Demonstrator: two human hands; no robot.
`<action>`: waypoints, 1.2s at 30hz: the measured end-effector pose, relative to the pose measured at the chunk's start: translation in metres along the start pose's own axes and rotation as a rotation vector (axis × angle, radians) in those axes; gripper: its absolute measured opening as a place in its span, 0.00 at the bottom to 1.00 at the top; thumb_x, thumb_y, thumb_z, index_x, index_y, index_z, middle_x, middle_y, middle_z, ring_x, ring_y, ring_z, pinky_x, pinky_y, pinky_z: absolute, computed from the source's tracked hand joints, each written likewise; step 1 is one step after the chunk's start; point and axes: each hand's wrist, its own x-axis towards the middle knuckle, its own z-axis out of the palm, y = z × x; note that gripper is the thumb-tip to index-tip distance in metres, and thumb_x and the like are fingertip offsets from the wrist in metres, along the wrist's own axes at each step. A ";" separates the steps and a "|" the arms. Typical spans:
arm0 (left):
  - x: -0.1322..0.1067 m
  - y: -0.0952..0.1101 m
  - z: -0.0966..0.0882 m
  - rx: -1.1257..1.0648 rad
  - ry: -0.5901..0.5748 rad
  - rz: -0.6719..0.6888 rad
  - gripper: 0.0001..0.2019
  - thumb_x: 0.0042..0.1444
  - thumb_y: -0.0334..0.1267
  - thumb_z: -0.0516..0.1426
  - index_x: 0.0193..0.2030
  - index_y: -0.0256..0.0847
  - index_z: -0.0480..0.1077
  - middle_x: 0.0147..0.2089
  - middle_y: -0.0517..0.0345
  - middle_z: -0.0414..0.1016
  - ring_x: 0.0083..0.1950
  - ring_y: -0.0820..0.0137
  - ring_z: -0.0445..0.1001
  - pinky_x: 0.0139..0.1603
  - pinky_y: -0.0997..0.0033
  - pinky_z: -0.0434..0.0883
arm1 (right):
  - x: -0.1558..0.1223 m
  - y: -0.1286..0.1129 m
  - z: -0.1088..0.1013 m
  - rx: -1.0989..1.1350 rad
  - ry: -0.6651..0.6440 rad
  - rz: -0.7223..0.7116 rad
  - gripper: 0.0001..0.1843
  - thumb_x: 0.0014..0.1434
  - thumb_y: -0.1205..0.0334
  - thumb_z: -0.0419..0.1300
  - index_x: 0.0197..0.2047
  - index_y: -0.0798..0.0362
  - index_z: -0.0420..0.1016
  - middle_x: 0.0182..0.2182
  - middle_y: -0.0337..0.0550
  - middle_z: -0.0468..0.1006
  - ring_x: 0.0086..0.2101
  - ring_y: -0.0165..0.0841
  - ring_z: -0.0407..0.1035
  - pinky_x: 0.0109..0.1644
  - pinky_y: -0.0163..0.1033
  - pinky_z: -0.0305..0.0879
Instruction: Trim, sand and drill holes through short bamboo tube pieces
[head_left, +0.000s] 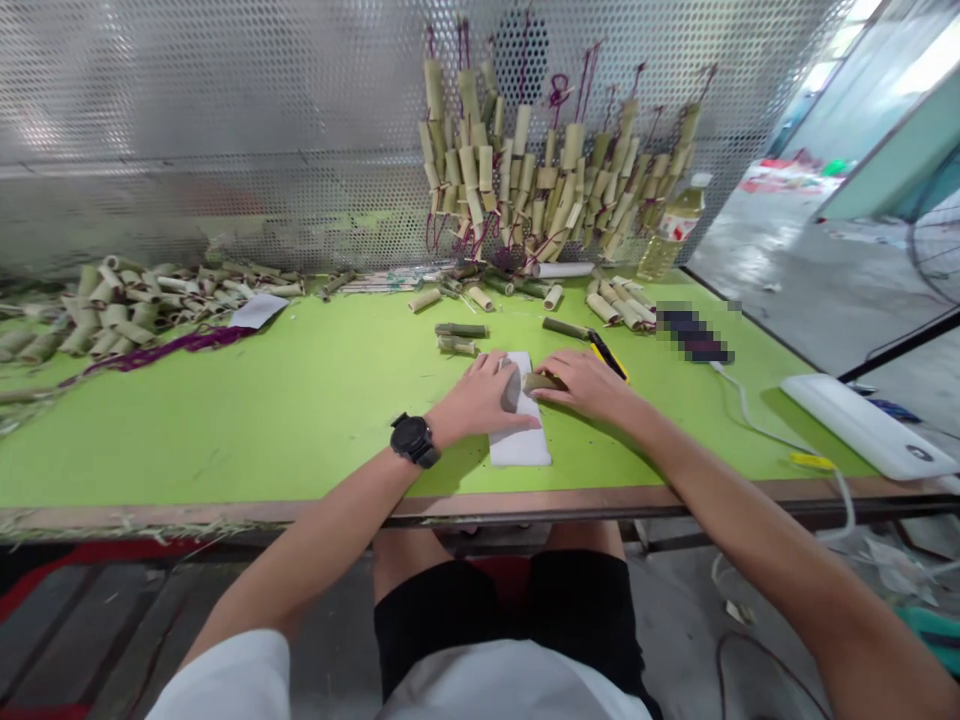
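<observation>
In front of me a white rectangular strip or pad [519, 448] lies on the green tabletop. My left hand [484, 400] rests on its left side, thumb spread away from the fingers and nothing visible in its grip. A short bamboo tube [541, 382] is held in my right hand [589, 385] over the right side of the white strip, its far end hidden by the fingers. Just beyond my hands lie a dark green bamboo piece [461, 330] and a paler tube [457, 346]. Close to my right hand are a yellow-and-black cutter-like tool [609, 358] and another dark bamboo piece [566, 328].
Cut bamboo tubes [112, 305] are heaped at the left, near purple cord [187, 342]. Strung bamboo bundles [525, 180] hang against the perforated metal panel [225, 120]. An oil bottle [675, 230] stands back right, and a white power bank-like box [862, 425] lies at the right edge.
</observation>
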 end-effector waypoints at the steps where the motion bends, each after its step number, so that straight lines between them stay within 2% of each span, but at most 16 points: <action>1: 0.000 -0.002 0.001 0.006 -0.007 -0.001 0.39 0.57 0.68 0.66 0.63 0.39 0.71 0.73 0.34 0.65 0.76 0.38 0.62 0.75 0.39 0.64 | 0.000 -0.003 0.000 -0.017 -0.010 0.004 0.22 0.76 0.46 0.56 0.54 0.55 0.81 0.50 0.56 0.85 0.50 0.47 0.76 0.52 0.46 0.62; 3: 0.001 -0.005 0.004 0.009 -0.028 -0.005 0.39 0.57 0.71 0.64 0.62 0.40 0.72 0.73 0.36 0.67 0.75 0.39 0.63 0.76 0.41 0.63 | 0.001 -0.012 0.000 -0.059 -0.015 0.042 0.23 0.78 0.48 0.51 0.51 0.55 0.82 0.49 0.56 0.86 0.50 0.46 0.76 0.52 0.46 0.61; 9: 0.003 -0.009 0.007 0.025 -0.030 0.011 0.36 0.58 0.71 0.63 0.56 0.40 0.75 0.66 0.37 0.74 0.70 0.41 0.69 0.74 0.42 0.64 | 0.009 -0.049 0.006 -0.203 0.055 0.297 0.29 0.81 0.56 0.42 0.47 0.57 0.84 0.47 0.59 0.87 0.48 0.45 0.79 0.54 0.48 0.61; 13: 0.002 -0.008 0.008 0.028 -0.031 0.018 0.35 0.58 0.70 0.63 0.54 0.38 0.75 0.64 0.36 0.75 0.70 0.41 0.70 0.74 0.44 0.64 | 0.019 -0.062 0.011 -0.234 0.045 0.351 0.31 0.81 0.57 0.40 0.46 0.58 0.85 0.44 0.61 0.88 0.43 0.46 0.81 0.52 0.48 0.63; 16: 0.001 -0.008 0.010 0.040 -0.010 0.021 0.36 0.58 0.70 0.62 0.57 0.39 0.75 0.66 0.36 0.74 0.71 0.40 0.69 0.74 0.42 0.63 | 0.024 -0.067 0.014 -0.282 0.037 0.381 0.33 0.81 0.59 0.36 0.49 0.60 0.84 0.43 0.65 0.87 0.42 0.47 0.82 0.47 0.47 0.64; 22: -0.003 -0.007 0.014 0.016 -0.002 0.037 0.39 0.60 0.70 0.60 0.65 0.38 0.71 0.72 0.33 0.70 0.76 0.39 0.65 0.76 0.39 0.62 | 0.028 -0.074 0.017 -0.345 0.024 0.399 0.34 0.80 0.60 0.35 0.50 0.63 0.82 0.43 0.68 0.87 0.42 0.49 0.83 0.43 0.46 0.66; 27: -0.004 -0.006 0.014 0.011 -0.027 0.020 0.53 0.55 0.79 0.59 0.72 0.35 0.66 0.77 0.29 0.65 0.78 0.35 0.62 0.78 0.37 0.57 | 0.043 -0.060 0.006 -0.338 -0.095 0.331 0.36 0.80 0.58 0.34 0.50 0.61 0.84 0.44 0.67 0.87 0.43 0.49 0.83 0.37 0.44 0.65; 32: -0.002 -0.011 0.010 0.016 -0.065 0.023 0.56 0.50 0.82 0.59 0.74 0.39 0.65 0.80 0.32 0.61 0.81 0.38 0.59 0.80 0.38 0.53 | 0.039 -0.055 -0.004 -0.323 -0.168 0.211 0.33 0.80 0.58 0.38 0.50 0.60 0.86 0.45 0.64 0.88 0.42 0.47 0.83 0.38 0.44 0.64; 36: 0.000 -0.013 0.009 -0.003 -0.075 0.024 0.57 0.49 0.81 0.61 0.73 0.36 0.65 0.79 0.29 0.61 0.80 0.36 0.60 0.80 0.36 0.55 | 0.033 -0.057 -0.002 -0.316 -0.162 0.190 0.34 0.80 0.56 0.38 0.48 0.57 0.87 0.42 0.62 0.88 0.39 0.46 0.82 0.37 0.44 0.64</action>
